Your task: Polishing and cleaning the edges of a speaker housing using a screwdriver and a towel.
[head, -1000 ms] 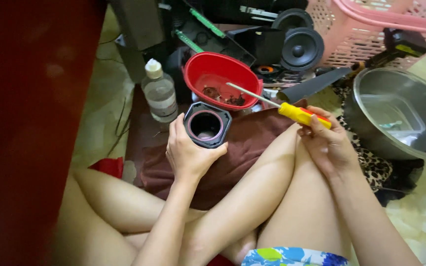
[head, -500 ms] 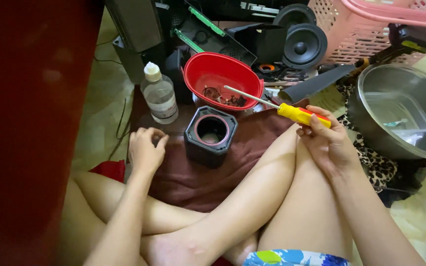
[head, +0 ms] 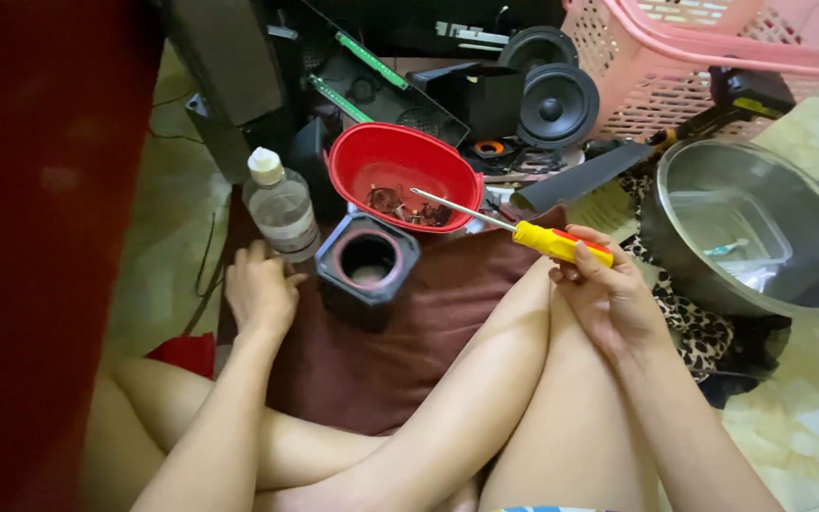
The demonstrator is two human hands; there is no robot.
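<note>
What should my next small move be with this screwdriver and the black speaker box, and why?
Probably bring the left hand back onto the black speaker box to steady it: it stands unheld on the brown cloth, while the right hand holds the yellow screwdriver ready.

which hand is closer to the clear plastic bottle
Left. The left hand rests on the brown cloth just below the clear plastic bottle; the right hand holds the yellow screwdriver, far across.

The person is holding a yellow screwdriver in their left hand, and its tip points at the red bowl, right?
Not quite. The yellow screwdriver is in the right hand, not the left. The left hand rests on the brown cloth beside the clear bottle. The head view shows it. The rest is right: its tip points at the red bowl.
</note>
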